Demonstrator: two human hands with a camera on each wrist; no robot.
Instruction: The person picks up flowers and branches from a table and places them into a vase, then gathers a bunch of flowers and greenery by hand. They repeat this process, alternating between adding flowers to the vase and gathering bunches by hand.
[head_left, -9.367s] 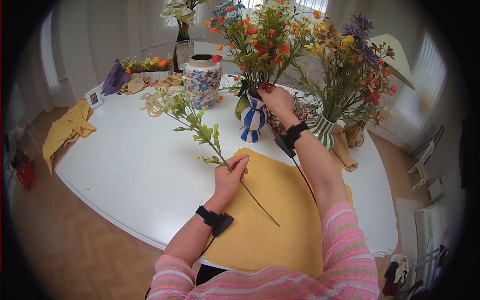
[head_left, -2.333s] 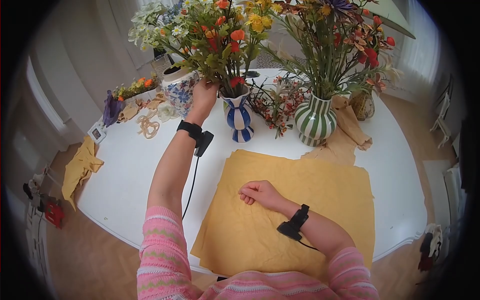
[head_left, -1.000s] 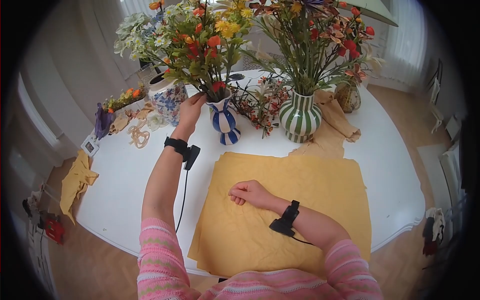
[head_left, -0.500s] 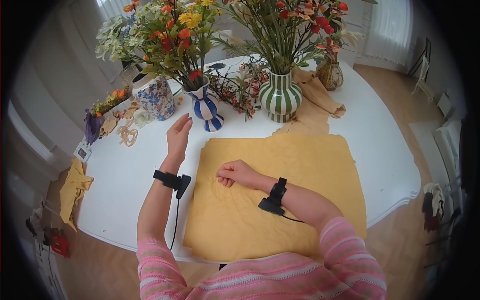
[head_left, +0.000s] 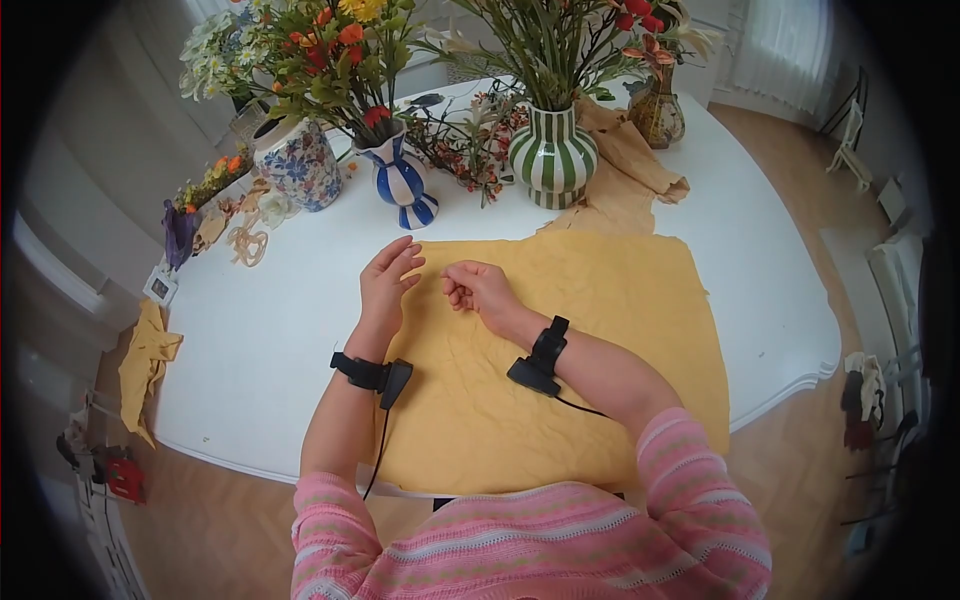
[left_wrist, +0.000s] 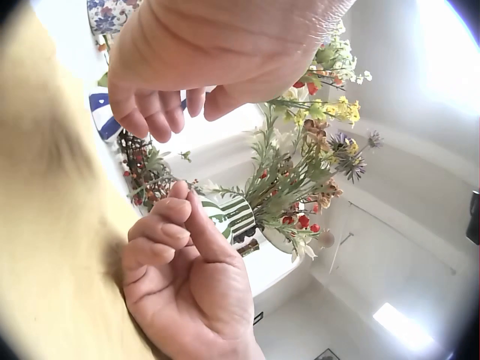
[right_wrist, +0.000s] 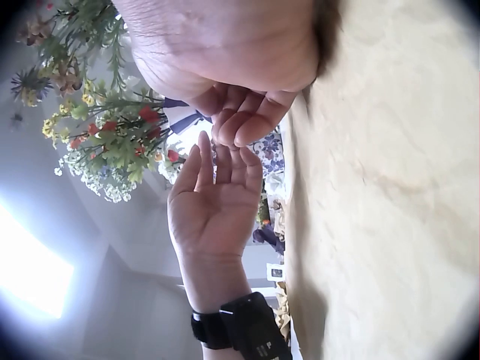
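My left hand (head_left: pixel 385 292) is over the left edge of the yellow paper sheets (head_left: pixel 560 390), fingers loosely bent with nothing in them. Facing it, my right hand (head_left: pixel 490 298) lies low over the paper with its fingers loosely curled. In the left wrist view the right thumb (left_wrist: pixel 204 217) is close to the index fingertip, and no object shows between them. Beyond the hands stands a blue-and-white striped vase (head_left: pixel 402 183) full of artificial flowers (head_left: pixel 325 65) in red, orange, yellow and white.
A green-and-white striped vase (head_left: pixel 553 160) with a tall bouquet stands farther right, beside crumpled brown paper (head_left: pixel 635 165). At left are a floral-patterned vase (head_left: pixel 300 170), a ribbon coil (head_left: pixel 247 243) and a photo frame (head_left: pixel 160 287). Berry sprigs (head_left: pixel 475 150) lie between the striped vases.
The left hand, which first held a white-flowered stem, has left the blue-striped vase and come back beside the right hand. White daisies now show in that bouquet. The right hand earlier withdrew from the vase.
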